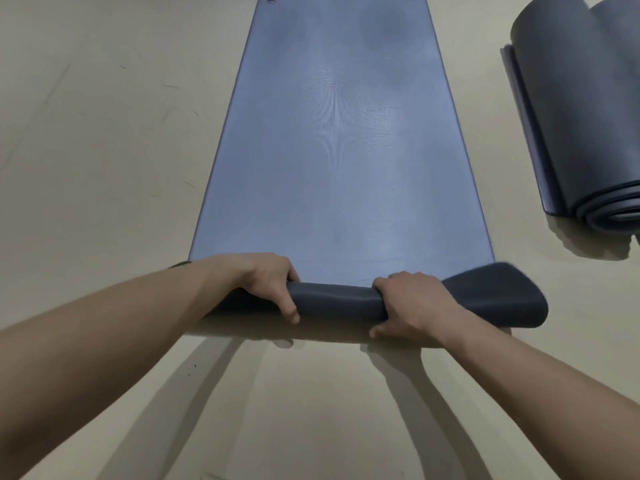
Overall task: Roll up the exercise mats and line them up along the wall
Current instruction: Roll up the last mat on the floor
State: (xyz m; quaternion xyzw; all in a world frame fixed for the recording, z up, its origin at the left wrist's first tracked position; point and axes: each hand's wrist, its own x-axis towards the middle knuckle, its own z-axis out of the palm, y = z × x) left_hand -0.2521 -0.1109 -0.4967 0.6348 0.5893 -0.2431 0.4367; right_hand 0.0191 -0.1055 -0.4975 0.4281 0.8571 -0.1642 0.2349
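A: At 6 o'clock, low in view, what's up w/ the long blue-grey foam exercise mat [339, 150]?

B: Lies flat on the beige floor [104, 133], running from 6 toward 12. Near end's curled into a short dark roll [334, 301], only a turn or so.

A: Hands?

B: Both on that roll. Left hand [266, 282] at approx 7 o'clock, grip clenched round it: fingers over the top, thumb down the near side. Right hand [412, 306] at approx 5 o'clock, same clenched grip, thumb low on the near side.

A: Roll even?

B: No. Tight btwn the hands, but the rt end flares out loose past the right hand, toward 4 o'clock.

A: Anything else?

B: 2nd dark grey foam mat [581, 116] at 2–3 o'clock, well apart from the first. Loosely rolled, its free edge flat on the floor along its left side, partly cut off by the frame. Also two small round eyelets [270, 0] at the flat mat's far end, 12 o'clock.
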